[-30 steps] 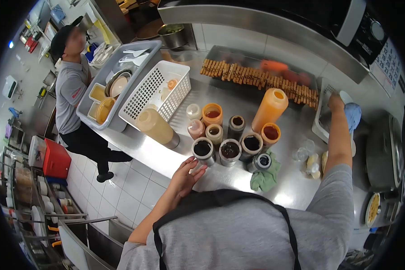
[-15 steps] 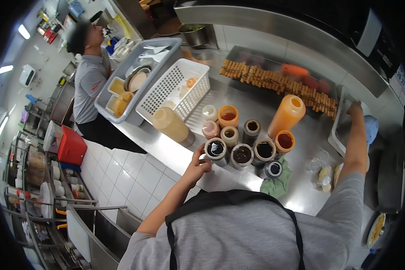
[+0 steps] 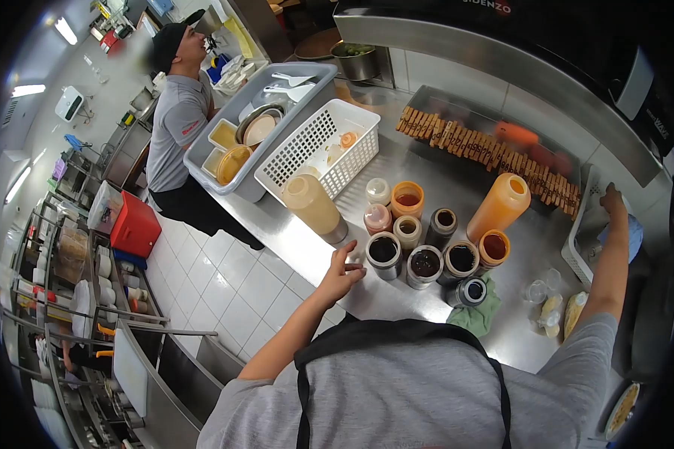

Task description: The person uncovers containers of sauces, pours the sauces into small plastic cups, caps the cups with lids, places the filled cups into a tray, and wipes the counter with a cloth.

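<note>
My left hand hovers over the steel counter's front edge, fingers spread and holding nothing. Just right of it stands an uncapped bottle of dark sauce, apart from the fingertips. Beyond the hand is a tall capless bottle of beige sauce. Several open sauce bottles cluster in the middle, including a tall orange squeeze bottle and a small dark bottle beside a green cloth. My right hand reaches into a white plastic basket at far right; its fingers are too unclear to read.
A white perforated basket and a grey tub of containers stand at left. Clothespins line a clear bin at the back. Clear cups lie at right. A co-worker stands beyond the counter's left side.
My left hand has come away from the dark sauce bottle and now sits slightly apart, fingers spread. The camera view has shifted a little. My right hand stays at the far-right basket.
</note>
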Demonstrator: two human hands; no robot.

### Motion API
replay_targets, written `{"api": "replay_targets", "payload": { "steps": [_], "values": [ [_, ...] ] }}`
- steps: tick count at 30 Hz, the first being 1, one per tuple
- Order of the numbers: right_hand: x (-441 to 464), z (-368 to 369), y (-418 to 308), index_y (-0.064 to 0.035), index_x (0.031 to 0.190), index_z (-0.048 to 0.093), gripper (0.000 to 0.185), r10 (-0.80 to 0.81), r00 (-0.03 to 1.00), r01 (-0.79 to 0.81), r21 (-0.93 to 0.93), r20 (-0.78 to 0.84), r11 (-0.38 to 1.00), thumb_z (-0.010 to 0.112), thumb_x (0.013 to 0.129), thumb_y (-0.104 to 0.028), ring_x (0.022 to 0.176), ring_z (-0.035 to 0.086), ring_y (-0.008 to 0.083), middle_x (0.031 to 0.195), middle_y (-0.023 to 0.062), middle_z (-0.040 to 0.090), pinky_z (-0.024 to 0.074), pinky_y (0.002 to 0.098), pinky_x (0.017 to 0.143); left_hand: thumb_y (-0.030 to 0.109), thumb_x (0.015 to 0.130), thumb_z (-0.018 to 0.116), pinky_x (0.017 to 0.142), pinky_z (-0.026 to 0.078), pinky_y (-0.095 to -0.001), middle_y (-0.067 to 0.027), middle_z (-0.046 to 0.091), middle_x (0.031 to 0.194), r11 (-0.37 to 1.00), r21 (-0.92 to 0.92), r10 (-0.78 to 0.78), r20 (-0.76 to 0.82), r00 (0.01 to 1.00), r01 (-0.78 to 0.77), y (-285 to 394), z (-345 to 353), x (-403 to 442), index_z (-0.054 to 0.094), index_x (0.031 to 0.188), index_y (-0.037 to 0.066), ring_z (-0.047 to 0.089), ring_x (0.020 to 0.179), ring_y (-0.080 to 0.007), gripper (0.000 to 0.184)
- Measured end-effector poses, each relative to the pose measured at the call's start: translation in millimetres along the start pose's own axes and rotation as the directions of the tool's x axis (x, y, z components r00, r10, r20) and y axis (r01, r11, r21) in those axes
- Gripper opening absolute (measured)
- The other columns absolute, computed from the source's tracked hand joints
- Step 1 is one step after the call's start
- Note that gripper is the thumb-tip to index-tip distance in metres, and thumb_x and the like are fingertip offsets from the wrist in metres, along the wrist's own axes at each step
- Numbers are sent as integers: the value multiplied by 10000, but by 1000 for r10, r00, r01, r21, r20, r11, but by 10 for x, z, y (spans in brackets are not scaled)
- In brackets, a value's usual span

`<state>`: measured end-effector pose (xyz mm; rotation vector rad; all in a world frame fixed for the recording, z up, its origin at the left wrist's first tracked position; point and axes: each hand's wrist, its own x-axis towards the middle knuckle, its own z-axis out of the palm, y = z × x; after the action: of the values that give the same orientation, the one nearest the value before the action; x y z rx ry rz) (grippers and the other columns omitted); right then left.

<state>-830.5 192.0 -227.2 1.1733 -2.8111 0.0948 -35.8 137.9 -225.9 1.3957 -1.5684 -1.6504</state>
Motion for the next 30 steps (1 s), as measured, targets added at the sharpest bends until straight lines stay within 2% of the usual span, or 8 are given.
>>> {"api": "replay_targets", "payload": {
  "steps": [4, 9, 11, 13, 18, 22, 26, 30],
  "values": [
    [-477, -687, -470, -15, 1016, 460, 369, 33, 999, -30, 109, -27, 994, 602, 685, -91, 985, 510, 472, 1020, 286, 552, 434, 461, 872, 90, 809, 595, 785, 484, -316, -110, 269, 1311, 995, -99, 11, -74, 997, -18, -190, -223, -98, 270, 1375, 85, 533, 1057, -231, 653],
    [-880, -823, -106, -62, 1097, 470, 373, -260, 897, 356, 234, -359, 905, 557, 738, -119, 1006, 498, 392, 1092, 203, 526, 412, 436, 845, 110, 822, 587, 752, 476, -303, -96, 284, 1316, 993, -115, 17, -132, 991, -32, -233, -332, -251, 295, 1358, 79, 569, 1011, -216, 611],
    [-1400, -946, -93, -98, 1180, 468, 418, -121, 909, 257, 309, -398, 916, 557, 774, -145, 1001, 528, 292, 1125, 116, 530, 425, 374, 819, 106, 819, 590, 747, 477, -293, -97, 294, 1300, 989, -148, -1, -139, 990, -19, -269, -322, -296, 326, 1342, 77, 565, 1013, -215, 587],
    [-2484, -1601, -840, -111, 1227, 457, 425, 154, 983, -5, 821, -101, 571, 551, 817, -178, 974, 524, 174, 1124, 50, 532, 422, 303, 783, 98, 812, 596, 727, 480, -291, -106, 316, 1276, 989, -146, -13, -137, 990, -7, -343, -290, -327, 351, 1326, 70, 574, 969, -205, 570],
    [-3692, -1466, -1231, -82, 1152, 507, 353, -218, 976, 77, 960, -17, 268, 577, 813, -148, 788, 486, 91, 1026, -11, 490, 408, 233, 736, 21, 770, 616, 563, 491, -284, -124, 521, 1042, 993, -76, 85, -107, 991, -93, -737, -208, -290, 433, 1239, -5, 578, 737, -157, 504],
    [-3962, -1297, -1728, -105, 1065, 536, 415, -340, 914, -24, 865, 222, 501, 705, 695, -184, 913, 549, 188, 1022, 78, 513, 472, 316, 725, 40, 772, 620, 606, 505, -287, -123, 537, 1046, 988, -126, 76, -118, 990, -91, -722, -108, -243, 438, 1219, 28, 592, 780, -177, 483],
    [-3993, -938, -2013, -124, 1087, 529, 453, -483, 854, 297, 581, 192, 757, 710, 681, -214, 993, 542, 323, 1090, 152, 488, 453, 372, 828, 50, 777, 609, 617, 504, -277, -131, 375, 1192, 980, -110, 151, -114, 982, -163, -674, -133, -111, 450, 1211, 21, 596, 794, -178, 464],
    [-4043, -763, -2044, -123, 1099, 523, 459, -437, 878, 248, 594, 197, 765, 707, 693, -234, 1039, 503, 347, 1107, 162, 480, 413, 369, 906, 37, 779, 613, 630, 513, -272, -123, 387, 1166, 971, -152, 168, -116, 979, -184, -690, -44, -128, 460, 1188, 1, 597, 799, -180, 438]
  ]
}}
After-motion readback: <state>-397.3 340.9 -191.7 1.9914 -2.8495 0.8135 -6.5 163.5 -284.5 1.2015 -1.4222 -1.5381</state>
